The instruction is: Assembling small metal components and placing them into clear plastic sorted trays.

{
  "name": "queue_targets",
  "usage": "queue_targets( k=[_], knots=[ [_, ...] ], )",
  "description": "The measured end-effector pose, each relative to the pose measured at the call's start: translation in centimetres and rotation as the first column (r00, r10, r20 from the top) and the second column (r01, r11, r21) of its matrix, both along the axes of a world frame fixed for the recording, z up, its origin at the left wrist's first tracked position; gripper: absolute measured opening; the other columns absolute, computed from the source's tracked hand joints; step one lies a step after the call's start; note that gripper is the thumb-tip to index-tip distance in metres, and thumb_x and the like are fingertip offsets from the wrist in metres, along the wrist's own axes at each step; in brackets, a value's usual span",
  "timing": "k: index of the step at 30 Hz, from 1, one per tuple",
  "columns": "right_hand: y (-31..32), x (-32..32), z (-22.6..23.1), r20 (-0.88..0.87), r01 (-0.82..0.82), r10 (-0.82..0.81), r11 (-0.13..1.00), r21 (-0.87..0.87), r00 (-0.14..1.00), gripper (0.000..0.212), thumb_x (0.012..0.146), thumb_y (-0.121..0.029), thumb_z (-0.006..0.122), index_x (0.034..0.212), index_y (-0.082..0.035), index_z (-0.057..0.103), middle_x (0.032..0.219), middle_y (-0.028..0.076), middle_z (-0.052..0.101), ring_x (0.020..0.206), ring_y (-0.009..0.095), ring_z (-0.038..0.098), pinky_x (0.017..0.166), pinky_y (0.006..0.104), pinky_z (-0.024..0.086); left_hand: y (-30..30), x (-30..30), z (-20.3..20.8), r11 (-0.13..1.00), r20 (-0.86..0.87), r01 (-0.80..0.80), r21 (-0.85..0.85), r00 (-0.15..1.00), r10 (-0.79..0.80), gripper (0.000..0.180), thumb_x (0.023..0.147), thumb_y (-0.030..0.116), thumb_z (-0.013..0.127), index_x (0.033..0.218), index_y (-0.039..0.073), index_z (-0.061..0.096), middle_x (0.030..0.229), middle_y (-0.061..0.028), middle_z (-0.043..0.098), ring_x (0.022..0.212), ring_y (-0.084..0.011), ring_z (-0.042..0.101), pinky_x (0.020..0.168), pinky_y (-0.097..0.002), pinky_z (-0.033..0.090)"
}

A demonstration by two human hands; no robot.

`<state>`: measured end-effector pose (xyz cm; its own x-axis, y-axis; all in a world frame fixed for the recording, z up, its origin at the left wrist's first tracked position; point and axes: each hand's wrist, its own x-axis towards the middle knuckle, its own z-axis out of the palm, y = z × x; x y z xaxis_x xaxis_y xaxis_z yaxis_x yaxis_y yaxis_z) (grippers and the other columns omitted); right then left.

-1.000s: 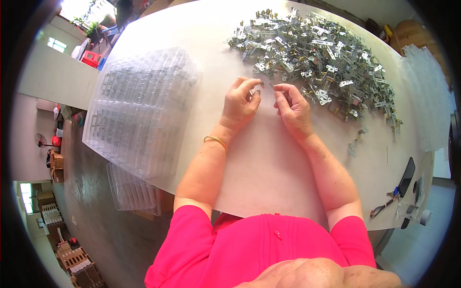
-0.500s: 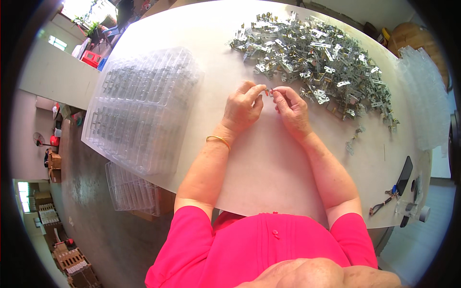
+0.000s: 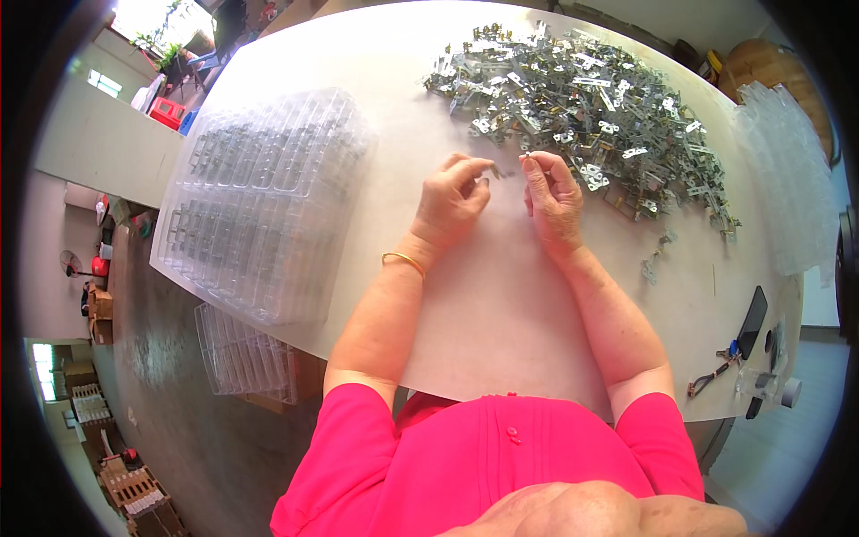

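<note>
My left hand (image 3: 455, 199), with a yellow bangle (image 3: 404, 260) at its wrist, is closed in a pinch. From its fingertips a small metal part (image 3: 500, 170) sticks out, blurred. A short way to the right, my right hand (image 3: 557, 199) is closed too, thumb against forefinger. A tiny shiny metal piece (image 3: 526, 156) shows at its fingertips; its exact kind is too small to make out. Just beyond my right hand spreads a big heap of stamped metal brackets (image 3: 582, 98), silvery with some brassy bits.
Clear plastic compartment trays (image 3: 268, 201) filled with metal parts are stacked at the left. Empty clear trays (image 3: 783, 179) stand at the far right. A black phone (image 3: 753, 322), keys (image 3: 729, 352) and a tape roll (image 3: 791, 391) lie near the right edge of the white table (image 3: 501, 322).
My hands have drawn apart. The right one has moved slightly up and to the right toward the heap with its tiny piece, while the left has stayed nearly in place.
</note>
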<state>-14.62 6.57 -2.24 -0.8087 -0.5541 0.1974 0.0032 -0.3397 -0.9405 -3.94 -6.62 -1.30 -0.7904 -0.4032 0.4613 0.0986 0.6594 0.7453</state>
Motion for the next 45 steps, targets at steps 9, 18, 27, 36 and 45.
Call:
queue_targets(
  k=[9,18,27,36,45],
  knots=[
    [0.0,0.3,0.0,-0.194,-0.015,0.063,0.971,0.24,0.979,0.013,0.097,-0.018,0.065,0.105,-0.007,0.066,0.07,-0.005,0.058,0.063,0.003,0.053,0.057,0.0197,0.042,-1.2,-0.1,-0.7,0.833,0.018,-0.036,0.552,0.999,0.031,0.022,0.088,0.006,0.068,0.108,-0.004,0.067,0.098,-0.0038,0.062,0.081,-0.0078,0.061,0.071,-0.0227,0.05],
    [-0.1,0.5,0.0,-0.211,0.011,0.051,0.959,0.283,0.976,0.01,0.096,-0.014,0.064,0.102,-0.006,0.066,0.07,-0.005,0.059,0.063,0.003,0.051,0.057,0.021,0.043,-1.3,-0.2,-1.1,0.87,0.0,-0.052,0.489,0.998,0.06,0.023,0.087,0.007,0.07,0.107,-0.003,0.067,0.095,-0.0047,0.063,0.084,-0.0103,0.064,0.075,-0.0242,0.052],
    [0.0,0.7,0.2,-0.242,0.039,0.043,0.945,0.325,0.969,0.014,0.096,-0.012,0.062,0.11,-0.006,0.063,0.069,-0.002,0.059,0.061,0.004,0.053,0.055,0.0223,0.044,-0.9,-0.1,-0.5,0.967,-0.034,-0.111,0.228,0.992,0.122,0.023,0.086,0.0,0.068,0.109,0.002,0.068,0.092,0.0006,0.06,0.076,-0.0042,0.059,0.069,-0.0198,0.049],
    [0.3,0.7,1.3,-0.075,-0.127,0.158,0.94,0.317,0.984,0.02,0.099,-0.014,0.059,0.117,-0.006,0.059,0.074,0.0,0.06,0.061,0.006,0.055,0.054,0.023,0.047,-1.1,0.0,-0.5,0.991,-0.052,-0.069,0.116,0.996,0.076,0.023,0.082,-0.004,0.066,0.103,0.004,0.071,0.092,-0.0028,0.062,0.073,-0.0062,0.06,0.064,-0.0217,0.05],
    [0.7,-1.3,1.0,0.245,-0.399,0.357,0.904,0.152,0.901,0.023,0.102,-0.016,0.052,0.117,0.0,0.059,0.09,0.006,0.064,0.073,0.011,0.062,0.066,0.0272,0.055,-0.6,0.0,-0.1,0.988,-0.083,-0.031,0.154,0.996,0.044,0.026,0.081,-0.004,0.065,0.105,0.004,0.069,0.091,-0.0035,0.063,0.072,-0.0083,0.06,0.065,-0.0228,0.05]
  ],
)
